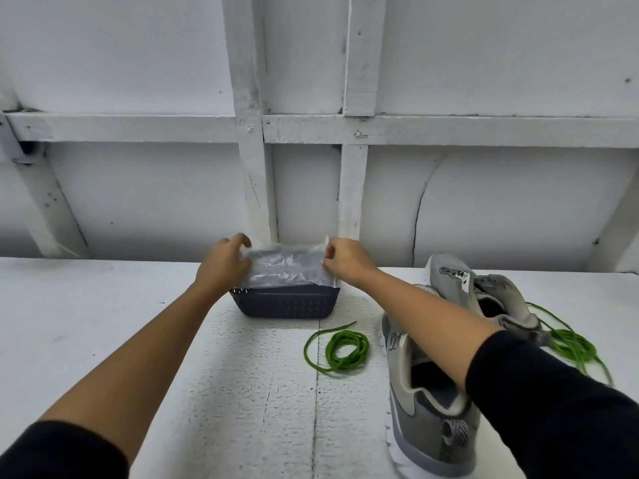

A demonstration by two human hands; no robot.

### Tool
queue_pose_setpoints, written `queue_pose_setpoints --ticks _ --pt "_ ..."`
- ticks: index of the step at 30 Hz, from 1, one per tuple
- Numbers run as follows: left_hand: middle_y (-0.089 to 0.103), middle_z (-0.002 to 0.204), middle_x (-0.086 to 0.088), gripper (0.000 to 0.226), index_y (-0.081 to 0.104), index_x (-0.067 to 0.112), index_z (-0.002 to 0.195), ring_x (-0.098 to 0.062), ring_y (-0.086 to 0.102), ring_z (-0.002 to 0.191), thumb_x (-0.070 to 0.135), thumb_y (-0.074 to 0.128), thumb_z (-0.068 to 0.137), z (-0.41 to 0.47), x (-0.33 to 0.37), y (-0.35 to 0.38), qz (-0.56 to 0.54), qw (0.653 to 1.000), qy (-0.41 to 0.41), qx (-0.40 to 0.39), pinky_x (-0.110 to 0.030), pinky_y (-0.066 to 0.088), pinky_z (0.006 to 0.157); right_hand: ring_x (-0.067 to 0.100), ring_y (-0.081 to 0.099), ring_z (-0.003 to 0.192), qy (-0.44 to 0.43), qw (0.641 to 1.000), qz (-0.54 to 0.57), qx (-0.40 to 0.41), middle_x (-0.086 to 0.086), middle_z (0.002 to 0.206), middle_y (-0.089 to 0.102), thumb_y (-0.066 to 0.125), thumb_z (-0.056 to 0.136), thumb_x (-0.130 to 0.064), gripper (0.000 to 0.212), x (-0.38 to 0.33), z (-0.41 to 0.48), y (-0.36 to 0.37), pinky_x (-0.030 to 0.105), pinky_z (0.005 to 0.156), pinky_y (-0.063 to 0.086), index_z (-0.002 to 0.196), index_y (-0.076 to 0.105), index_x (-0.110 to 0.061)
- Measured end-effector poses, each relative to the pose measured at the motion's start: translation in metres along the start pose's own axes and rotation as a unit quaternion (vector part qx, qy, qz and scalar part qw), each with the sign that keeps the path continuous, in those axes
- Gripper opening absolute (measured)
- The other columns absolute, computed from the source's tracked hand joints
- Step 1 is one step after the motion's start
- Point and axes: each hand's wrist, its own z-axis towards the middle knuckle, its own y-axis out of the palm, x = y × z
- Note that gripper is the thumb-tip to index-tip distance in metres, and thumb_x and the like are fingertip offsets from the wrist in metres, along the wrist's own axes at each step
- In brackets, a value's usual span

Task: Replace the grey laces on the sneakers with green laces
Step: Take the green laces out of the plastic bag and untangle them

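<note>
My left hand gripped the left edge of the clear plastic bag and my right hand pinched its right edge, above the dark basket at mid-frame. I judged it best to keep both edges taut and level.

I counted two green laces, a coiled lace at centre and a looser lace at far right. There were two sneakers at lower right, the near sneaker and the far sneaker.
</note>
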Motion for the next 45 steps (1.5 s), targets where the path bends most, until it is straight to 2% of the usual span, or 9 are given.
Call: queue_pose_setpoints --ticks 6,13,19,24,29,34,38,41,45 --pt "0.057 0.122 0.002 0.029 0.060 0.030 0.119 -0.024 0.044 0.117 0.029 0.051 0.092 0.012 0.013 0.013 0.417 0.892 0.137 -0.106 -0.039 0.032 0.095 0.035 0.025 0.133 -0.040 0.968 -0.215 -0.122 0.006 0.147 0.026 0.048 0.093 -0.049 0.041 0.010 0.001 0.007 0.052 0.107 0.026 0.106 0.067 -0.015" --pt "0.057 0.120 -0.001 0.024 0.065 0.028 0.111 -0.023 0.045 0.114 0.028 0.050 0.092 0.019 0.015 0.023 0.507 0.837 0.152 -0.142 -0.044 0.028 0.099 0.036 0.021 0.135 -0.026 0.960 -0.232 -0.157 0.006 0.150 0.024 0.044 0.094 -0.051 0.043 0.008 0.008 0.013 0.051 0.107 0.023 0.115 0.066 -0.021" --pt "0.050 0.126 -0.008 0.032 0.058 0.023 0.122 -0.028 0.045 0.117 0.033 0.046 0.094 0.013 0.030 0.018 0.409 0.897 0.142 -0.083 -0.046 0.031 0.099 0.033 0.040 0.123 -0.010 0.994 -0.057 -0.096 0.015 0.135 0.039 0.047 0.096 -0.041 0.035 0.008 0.009 -0.002 0.043 0.104 0.037 0.112 0.064 -0.016" --pt "0.060 0.111 -0.010 0.031 0.064 0.015 0.115 -0.028 0.057 0.098 0.031 0.046 0.097 -0.015 0.065 0.012 0.167 0.962 0.205 -0.059 -0.038 0.044 0.088 0.022 0.053 0.083 -0.003 0.988 -0.085 -0.126 0.016 0.102 0.064 0.056 0.091 -0.020 0.024 0.015 -0.002 -0.026 0.028 0.070 0.041 0.102 0.063 0.000" --pt "0.066 0.095 -0.007 0.021 0.066 0.007 0.099 -0.019 0.058 0.081 0.021 0.052 0.094 -0.053 0.088 0.019 0.083 0.959 0.245 -0.119 -0.026 0.046 0.072 0.016 0.057 0.073 -0.014 0.937 -0.167 -0.305 -0.002 0.068 0.057 0.063 0.087 -0.018 0.023 0.011 -0.029 -0.033 0.022 0.053 0.040 0.104 0.067 -0.002" --pt "0.067 0.096 -0.007 0.028 0.069 0.006 0.097 -0.022 0.062 0.083 0.029 0.053 0.093 -0.082 0.085 0.046 0.105 0.944 0.192 -0.246 -0.036 0.053 0.079 0.018 0.059 0.071 -0.016 0.892 -0.208 -0.400 0.002 0.082 0.062 0.067 0.085 -0.038 0.034 0.009 -0.042 -0.018 0.026 0.062 0.050 0.094 0.065 -0.005" --pt "0.055 0.107 -0.006 0.035 0.066 0.013 0.108 -0.019 0.054 0.092 0.042 0.054 0.092 -0.097 0.084 0.064 0.129 0.945 0.144 -0.263 -0.031 0.047 0.079 0.015 0.053 0.057 -0.033 0.881 -0.281 -0.379 0.001 0.066 0.057 0.066 0.085 -0.038 0.037 0.010 -0.051 -0.005 0.027 0.058 0.049 0.067 0.053 -0.009" --pt "0.053 0.110 -0.008 0.032 0.064 0.013 0.106 -0.020 0.053 0.093 0.040 0.058 0.090 -0.102 0.086 0.070 0.103 0.954 0.119 -0.255 -0.032 0.047 0.081 0.015 0.052 0.056 -0.046 0.884 -0.308 -0.350 -0.001 0.062 0.055 0.070 0.082 -0.033 0.034 0.014 -0.054 0.001 0.030 0.067 0.047 0.064 0.050 -0.013" --pt "0.055 0.096 -0.005 0.014 0.056 0.012 0.092 -0.016 0.050 0.083 0.026 0.061 0.088 -0.106 0.094 0.066 0.019 0.964 0.072 -0.254 -0.031 0.046 0.075 0.015 0.048 0.059 -0.090 0.904 -0.259 -0.329 0.001 0.066 0.052 0.062 0.085 -0.017 0.020 0.010 -0.060 -0.013 0.027 0.058 0.042 0.069 0.054 -0.009"
